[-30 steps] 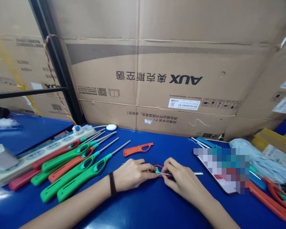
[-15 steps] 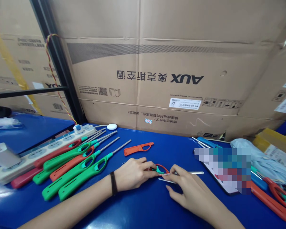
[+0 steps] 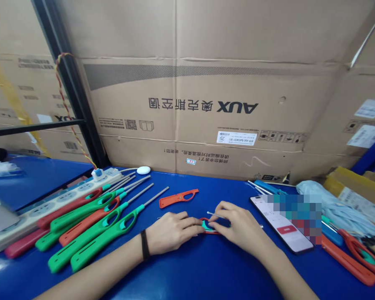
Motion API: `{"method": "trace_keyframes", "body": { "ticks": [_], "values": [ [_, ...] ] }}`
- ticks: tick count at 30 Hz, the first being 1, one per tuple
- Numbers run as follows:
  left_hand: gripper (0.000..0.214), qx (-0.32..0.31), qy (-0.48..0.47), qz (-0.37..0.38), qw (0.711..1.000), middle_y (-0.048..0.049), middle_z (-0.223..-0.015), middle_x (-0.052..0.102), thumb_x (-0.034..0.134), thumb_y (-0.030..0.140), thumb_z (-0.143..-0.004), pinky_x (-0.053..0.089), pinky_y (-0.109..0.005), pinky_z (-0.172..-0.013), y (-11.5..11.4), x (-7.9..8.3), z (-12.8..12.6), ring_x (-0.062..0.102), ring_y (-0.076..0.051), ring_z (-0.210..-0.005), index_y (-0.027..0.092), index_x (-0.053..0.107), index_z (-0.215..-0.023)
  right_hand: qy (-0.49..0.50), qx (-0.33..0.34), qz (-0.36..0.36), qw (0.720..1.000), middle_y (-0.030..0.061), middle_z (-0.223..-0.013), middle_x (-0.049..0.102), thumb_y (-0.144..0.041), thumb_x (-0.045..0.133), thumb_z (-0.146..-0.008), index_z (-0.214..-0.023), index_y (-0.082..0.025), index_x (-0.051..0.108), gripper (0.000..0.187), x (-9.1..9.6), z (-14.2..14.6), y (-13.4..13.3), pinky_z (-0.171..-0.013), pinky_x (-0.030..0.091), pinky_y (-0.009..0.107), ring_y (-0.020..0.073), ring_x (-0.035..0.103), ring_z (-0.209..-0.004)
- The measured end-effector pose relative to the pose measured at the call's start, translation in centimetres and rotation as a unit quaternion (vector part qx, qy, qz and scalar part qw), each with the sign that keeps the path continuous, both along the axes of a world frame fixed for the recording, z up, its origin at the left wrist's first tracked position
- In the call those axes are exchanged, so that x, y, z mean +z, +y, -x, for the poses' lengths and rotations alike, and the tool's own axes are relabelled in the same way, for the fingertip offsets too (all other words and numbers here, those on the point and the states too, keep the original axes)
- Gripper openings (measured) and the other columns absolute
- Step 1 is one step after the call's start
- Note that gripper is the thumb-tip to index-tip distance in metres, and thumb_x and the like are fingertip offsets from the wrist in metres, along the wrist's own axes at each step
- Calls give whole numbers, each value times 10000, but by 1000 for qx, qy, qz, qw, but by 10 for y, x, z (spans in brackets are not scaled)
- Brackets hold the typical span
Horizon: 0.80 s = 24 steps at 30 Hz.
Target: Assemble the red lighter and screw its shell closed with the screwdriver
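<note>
My left hand (image 3: 176, 231), with a dark band at the wrist, is closed on the near end of a red lighter body (image 3: 213, 232) lying on the blue table. A green trigger (image 3: 207, 225) shows inside the body's loop. My right hand (image 3: 242, 225) is at the other side of the loop, fingers bent and closed around a thin metal rod (image 3: 215, 214), whose tip points left over the lighter. The hand hides most of the rod. Behind my hands lies a loose orange half-shell (image 3: 176, 199) of a lighter handle.
Several long-necked green and red lighters (image 3: 103, 237) lie at left against a white power strip (image 3: 78, 193). At right are a phone (image 3: 281, 227), partly blurred out, an orange lighter (image 3: 346, 260) and a pale blue plastic bag (image 3: 325, 200). A large cardboard box (image 3: 190, 83) stands behind.
My right hand has moved up and slightly right, and the thin rod's tip now lies above the lighter's loop. My left hand stays on the lighter. The view has shifted slightly.
</note>
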State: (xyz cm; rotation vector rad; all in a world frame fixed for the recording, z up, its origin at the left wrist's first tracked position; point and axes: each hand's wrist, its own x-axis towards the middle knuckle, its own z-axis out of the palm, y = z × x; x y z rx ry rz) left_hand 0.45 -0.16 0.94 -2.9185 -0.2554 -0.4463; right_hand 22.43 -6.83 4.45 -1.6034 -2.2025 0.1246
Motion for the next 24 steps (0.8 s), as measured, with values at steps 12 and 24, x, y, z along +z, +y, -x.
{"method": "trace_keyframes", "body": {
  "ticks": [12,24],
  "values": [
    [260,24,-11,78,997,-10,-1100,647,435,220,-950,499,-263,-746,-1,6,-3,595,-159,-884,261,583,-1160,-50,26,11,998,15,-903,648,-159,524,-814,-883,-252,694,205,-8,7,-10,-640,444,260,175,613,-809],
    [286,18,-29,203,979,-6,-1069,681,526,162,-862,475,-265,-844,2,13,2,615,-152,-916,232,590,-1131,-63,26,38,997,19,-1004,602,-150,483,-820,-1029,-313,674,326,-9,12,-13,-678,467,287,181,622,-832]
  ]
}}
